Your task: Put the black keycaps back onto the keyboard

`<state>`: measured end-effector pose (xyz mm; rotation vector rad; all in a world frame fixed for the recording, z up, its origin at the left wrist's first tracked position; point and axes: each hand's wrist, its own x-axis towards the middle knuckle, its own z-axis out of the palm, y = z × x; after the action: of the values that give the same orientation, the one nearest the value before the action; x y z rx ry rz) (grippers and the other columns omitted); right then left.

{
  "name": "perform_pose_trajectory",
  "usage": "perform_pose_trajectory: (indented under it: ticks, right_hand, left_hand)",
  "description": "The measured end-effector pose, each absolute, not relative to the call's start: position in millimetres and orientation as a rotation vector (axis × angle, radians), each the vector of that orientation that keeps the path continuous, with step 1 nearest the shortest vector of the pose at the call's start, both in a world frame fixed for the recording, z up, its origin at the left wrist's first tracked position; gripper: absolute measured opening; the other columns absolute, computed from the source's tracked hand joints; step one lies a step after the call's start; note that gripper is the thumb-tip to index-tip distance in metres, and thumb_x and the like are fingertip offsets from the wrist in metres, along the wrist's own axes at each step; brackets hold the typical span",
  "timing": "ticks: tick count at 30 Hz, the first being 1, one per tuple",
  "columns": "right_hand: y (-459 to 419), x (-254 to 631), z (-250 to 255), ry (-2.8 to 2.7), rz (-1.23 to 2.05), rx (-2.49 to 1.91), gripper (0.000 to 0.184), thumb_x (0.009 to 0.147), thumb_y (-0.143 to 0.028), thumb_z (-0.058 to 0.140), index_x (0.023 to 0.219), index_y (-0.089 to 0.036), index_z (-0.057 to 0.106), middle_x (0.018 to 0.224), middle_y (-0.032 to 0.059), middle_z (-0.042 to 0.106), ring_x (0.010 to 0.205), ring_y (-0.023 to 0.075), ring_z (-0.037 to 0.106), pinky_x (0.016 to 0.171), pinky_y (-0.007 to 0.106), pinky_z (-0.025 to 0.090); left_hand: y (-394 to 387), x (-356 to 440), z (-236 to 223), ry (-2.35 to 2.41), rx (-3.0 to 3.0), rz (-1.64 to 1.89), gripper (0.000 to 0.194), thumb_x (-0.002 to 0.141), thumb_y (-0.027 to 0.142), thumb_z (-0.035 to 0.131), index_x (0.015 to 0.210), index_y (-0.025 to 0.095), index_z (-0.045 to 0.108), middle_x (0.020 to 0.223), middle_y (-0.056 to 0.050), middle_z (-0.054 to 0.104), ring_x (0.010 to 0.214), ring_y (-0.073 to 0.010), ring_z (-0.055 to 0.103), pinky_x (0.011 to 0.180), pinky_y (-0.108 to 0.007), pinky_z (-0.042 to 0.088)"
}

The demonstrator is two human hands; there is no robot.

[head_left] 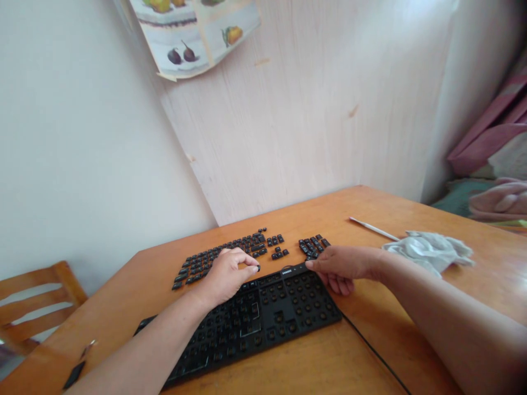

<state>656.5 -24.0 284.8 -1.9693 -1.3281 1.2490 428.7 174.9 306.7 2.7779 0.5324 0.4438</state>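
A black keyboard [272,315] lies on the table, most of its keys taken off so that the bare sockets show. My left hand [230,273] is over its upper edge, thumb and forefinger pinched on a small black keycap [258,268]. At the far right corner of the keyboard, my right hand [337,267] grips the edge, thumb on top and the other fingers curled beside it. Behind the keyboard loose keycaps [206,257] stand in rows, partly covered by my left hand. Another group of keycaps [313,244] sits just beyond my right hand.
A crumpled pale cloth [430,251] and a thin white stick [373,227] lie to the right. The keyboard's cable [374,354] runs toward the front. Near the left edge is a small black object [74,375]. A wooden chair [45,293] stands left; a wall panel rises behind the table.
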Motion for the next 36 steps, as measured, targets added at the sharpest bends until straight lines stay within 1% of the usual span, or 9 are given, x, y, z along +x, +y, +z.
perform_pose_trajectory:
  ticks: [4,7,10,16,22,29,36]
  right_hand:
    - [-24,654,288,-1.368,1.232,-2.005,0.048,0.093,-0.048,0.038,0.060,-0.017,0.053,0.045,0.0037,0.059,0.039,0.0136,0.055,0.045,0.025,0.047]
    - [-22,655,285,-1.391,1.208,-2.011,0.036,0.089,-0.034,0.043,0.060,-0.017,0.053,0.046,0.0025,0.059,0.040,0.0139,0.056,0.044,0.024,0.047]
    - [-20,658,280,-1.425,1.176,-1.998,0.030,0.085,-0.027,0.046,0.058,-0.017,0.053,0.046,0.0018,0.058,0.040,0.0143,0.056,0.042,0.024,0.047]
    - [-19,658,281,-1.491,1.131,-2.006,0.026,0.081,-0.026,0.047,0.057,-0.017,0.052,0.047,0.0007,0.057,0.040,0.0134,0.054,0.042,0.024,0.044]
    - [-23,653,289,-1.586,0.985,-2.143,0.024,0.079,-0.028,0.047,0.058,-0.018,0.055,0.046,-0.0002,0.053,0.040,0.0127,0.047,0.041,0.023,0.036]
    - [-23,650,292,-1.603,0.984,-2.171,0.025,0.080,-0.027,0.047,0.058,-0.018,0.053,0.048,0.0003,0.053,0.045,0.0128,0.049,0.047,0.023,0.037]
    - [-23,649,294,-1.619,0.980,-2.176,0.027,0.081,-0.026,0.045,0.056,-0.019,0.053,0.048,0.0011,0.053,0.045,0.0139,0.049,0.046,0.025,0.037]
  left_hand:
    - [162,422,306,0.575,2.775,0.409,0.015,0.081,0.035,0.064,0.084,0.026,0.077,0.090,-0.002,0.071,0.095,-0.0213,0.059,0.089,-0.035,0.041]
    - [155,422,306,0.598,2.782,0.397,0.015,0.081,0.035,0.065,0.084,0.027,0.077,0.089,-0.002,0.071,0.096,-0.0218,0.058,0.089,-0.035,0.040]
    - [153,422,302,0.598,2.793,0.404,0.015,0.081,0.035,0.065,0.084,0.027,0.076,0.089,-0.002,0.070,0.095,-0.0215,0.058,0.088,-0.035,0.040]
    - [156,422,293,0.586,2.808,0.427,0.014,0.082,0.036,0.064,0.084,0.029,0.076,0.089,0.000,0.070,0.095,-0.0205,0.058,0.088,-0.034,0.039]
    - [155,420,294,0.635,2.827,0.411,0.014,0.081,0.036,0.064,0.084,0.029,0.076,0.090,-0.001,0.070,0.095,-0.0210,0.057,0.088,-0.035,0.039]
    - [159,420,291,0.620,2.815,0.406,0.016,0.082,0.037,0.063,0.084,0.028,0.076,0.091,-0.001,0.070,0.096,-0.0215,0.057,0.090,-0.036,0.040]
    - [155,422,296,0.638,2.836,0.382,0.016,0.081,0.037,0.063,0.083,0.028,0.076,0.091,-0.001,0.071,0.096,-0.0223,0.057,0.089,-0.036,0.040]
